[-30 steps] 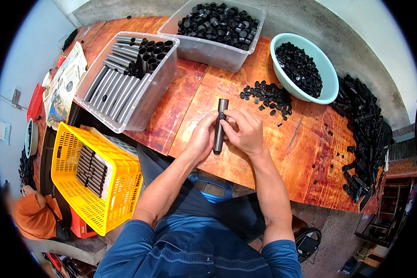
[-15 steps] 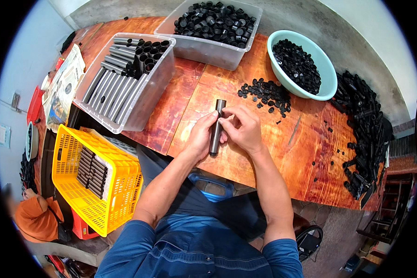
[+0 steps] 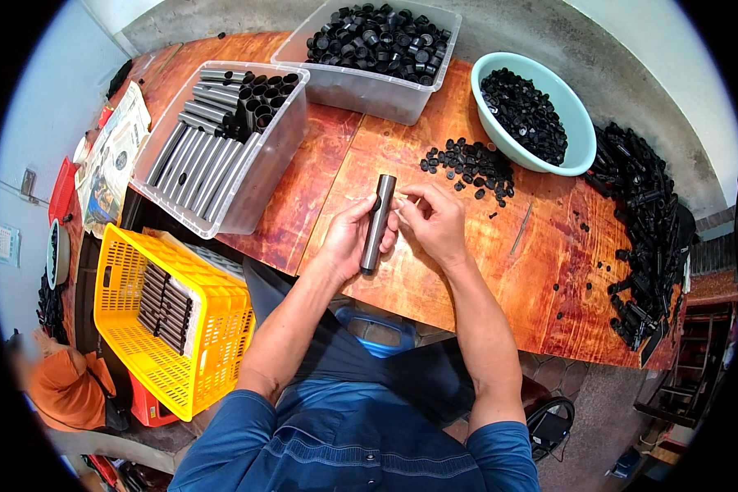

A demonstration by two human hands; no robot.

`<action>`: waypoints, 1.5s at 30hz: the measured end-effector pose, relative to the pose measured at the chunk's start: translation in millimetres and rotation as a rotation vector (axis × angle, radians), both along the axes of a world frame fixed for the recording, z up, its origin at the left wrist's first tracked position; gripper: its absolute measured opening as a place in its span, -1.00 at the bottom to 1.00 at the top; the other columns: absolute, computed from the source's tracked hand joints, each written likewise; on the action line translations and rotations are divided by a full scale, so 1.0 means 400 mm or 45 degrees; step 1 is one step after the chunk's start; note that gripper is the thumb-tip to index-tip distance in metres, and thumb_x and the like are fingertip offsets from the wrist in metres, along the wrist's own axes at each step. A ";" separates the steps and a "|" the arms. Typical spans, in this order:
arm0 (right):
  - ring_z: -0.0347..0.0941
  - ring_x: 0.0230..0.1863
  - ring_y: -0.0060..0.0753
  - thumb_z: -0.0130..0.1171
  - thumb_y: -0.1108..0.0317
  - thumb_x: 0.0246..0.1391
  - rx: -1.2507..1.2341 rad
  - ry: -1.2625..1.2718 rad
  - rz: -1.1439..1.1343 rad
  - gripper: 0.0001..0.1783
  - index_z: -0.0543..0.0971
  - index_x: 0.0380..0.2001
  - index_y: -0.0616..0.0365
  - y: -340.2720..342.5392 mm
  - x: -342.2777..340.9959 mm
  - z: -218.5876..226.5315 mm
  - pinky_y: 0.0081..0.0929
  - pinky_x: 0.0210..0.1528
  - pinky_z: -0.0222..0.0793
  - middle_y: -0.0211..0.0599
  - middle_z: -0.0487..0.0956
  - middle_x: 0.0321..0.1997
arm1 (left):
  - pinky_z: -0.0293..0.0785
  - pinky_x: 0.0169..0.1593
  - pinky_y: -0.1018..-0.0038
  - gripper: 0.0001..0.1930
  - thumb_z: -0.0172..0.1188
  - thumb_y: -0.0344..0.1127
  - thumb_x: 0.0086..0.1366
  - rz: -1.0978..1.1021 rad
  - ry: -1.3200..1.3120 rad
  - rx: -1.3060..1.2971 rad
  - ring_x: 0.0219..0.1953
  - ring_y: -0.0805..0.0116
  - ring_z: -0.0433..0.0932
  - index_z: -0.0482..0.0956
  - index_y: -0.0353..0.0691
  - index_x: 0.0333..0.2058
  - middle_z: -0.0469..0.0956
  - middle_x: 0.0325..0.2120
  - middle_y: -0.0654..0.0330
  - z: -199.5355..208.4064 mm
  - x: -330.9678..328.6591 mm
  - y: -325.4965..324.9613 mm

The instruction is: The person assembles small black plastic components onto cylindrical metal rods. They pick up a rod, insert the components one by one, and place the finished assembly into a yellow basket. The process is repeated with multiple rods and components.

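Observation:
A dark metallic tube [image 3: 378, 223] with black ends is tilted slightly in front of me, over the near edge of the table. My left hand [image 3: 346, 244] is wrapped round its middle, the thumb on one side and fingertips showing on the other. Just to the right of the tube is my right hand [image 3: 439, 228], its thumb and forefinger pinched together; anything between them is too small to make out. Beyond this hand lies a loose heap of small black caps [image 3: 471, 166] on the tabletop.
A clear bin [image 3: 283, 156] of tubes stands left, another bin [image 3: 361, 98] of black rings behind. A pale green basin [image 3: 580, 123] holds black caps. Black parts [image 3: 644, 213] pile up at right. A yellow crate [image 3: 205, 377] holds tubes; a person in orange [image 3: 67, 389] sits beyond.
The tube has tilted and moved slightly left in my left hand. My right hand has come away from the tube, a little to the right.

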State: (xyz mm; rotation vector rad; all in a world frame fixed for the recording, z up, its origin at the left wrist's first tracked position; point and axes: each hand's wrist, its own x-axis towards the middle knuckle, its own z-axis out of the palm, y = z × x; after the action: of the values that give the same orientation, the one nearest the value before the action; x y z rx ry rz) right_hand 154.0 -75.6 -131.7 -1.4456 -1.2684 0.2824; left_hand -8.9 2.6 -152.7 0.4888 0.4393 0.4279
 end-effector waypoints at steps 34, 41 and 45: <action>0.45 -0.46 -0.66 0.39 0.41 0.18 -0.102 0.468 -0.029 -0.83 0.70 -0.24 0.30 0.014 0.012 -0.042 -0.58 -0.42 0.38 -0.39 0.62 -0.44 | 0.51 -0.44 0.50 -0.65 -0.09 -0.06 0.63 -0.016 0.281 0.420 -0.54 0.44 0.52 0.48 -0.25 -0.11 0.52 -0.49 0.24 0.024 0.017 -0.038; 0.51 -0.28 -0.58 0.36 0.34 0.20 -0.247 0.535 0.278 -0.75 0.73 -0.15 0.30 -0.004 0.071 0.005 -0.52 -0.17 0.45 -0.38 0.64 -0.32 | 0.55 -0.31 0.27 -0.68 0.08 -0.23 0.55 0.149 0.776 1.810 -0.46 0.08 0.61 0.51 -0.32 0.12 0.62 -0.42 0.02 0.040 0.004 -0.062; 0.58 -0.24 -0.54 0.35 0.39 0.16 -0.467 0.393 0.383 -0.75 0.74 -0.15 0.31 -0.017 0.105 0.033 -0.51 -0.16 0.48 -0.30 0.70 -0.22 | 0.53 -0.08 0.11 -0.64 0.30 -0.27 0.39 0.273 0.874 2.237 -0.21 -0.14 0.60 0.55 -0.26 0.09 0.64 -0.25 -0.09 0.046 0.003 -0.062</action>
State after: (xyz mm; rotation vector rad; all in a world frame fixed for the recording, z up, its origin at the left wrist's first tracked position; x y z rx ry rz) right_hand 196.0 -82.4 -118.3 -1.4394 -1.2146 0.9453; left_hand -7.8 -22.1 -134.3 2.3519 0.7019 0.7985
